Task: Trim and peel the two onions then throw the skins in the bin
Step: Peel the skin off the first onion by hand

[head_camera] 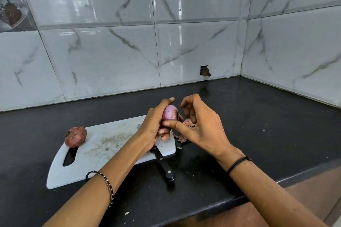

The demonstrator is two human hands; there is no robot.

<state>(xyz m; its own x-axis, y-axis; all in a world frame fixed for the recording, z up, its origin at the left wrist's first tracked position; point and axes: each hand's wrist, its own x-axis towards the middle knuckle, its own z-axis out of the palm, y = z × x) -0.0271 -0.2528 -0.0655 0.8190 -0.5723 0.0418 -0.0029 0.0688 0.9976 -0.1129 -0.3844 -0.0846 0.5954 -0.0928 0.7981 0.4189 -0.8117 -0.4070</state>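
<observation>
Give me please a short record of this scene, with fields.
left hand: grips the partly peeled onion
right hand: thumb on that onion, fingers curled round a skin piece
second onion: unpeeled, at the left end of the cutting board
knife: on the board, handle overhanging
loose skins: on the counter by the board
bin: not in view

Glossy grey-veined white wall tiles (110, 51) rise beyond the right hand (201, 127), meeting in a corner. A black bench (267, 125) lies beneath.

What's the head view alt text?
The left hand grips a half-peeled onion near a cutting board while the right hand pinches a skin scrap. An unpeeled onion and a knife rest on the board.
</observation>
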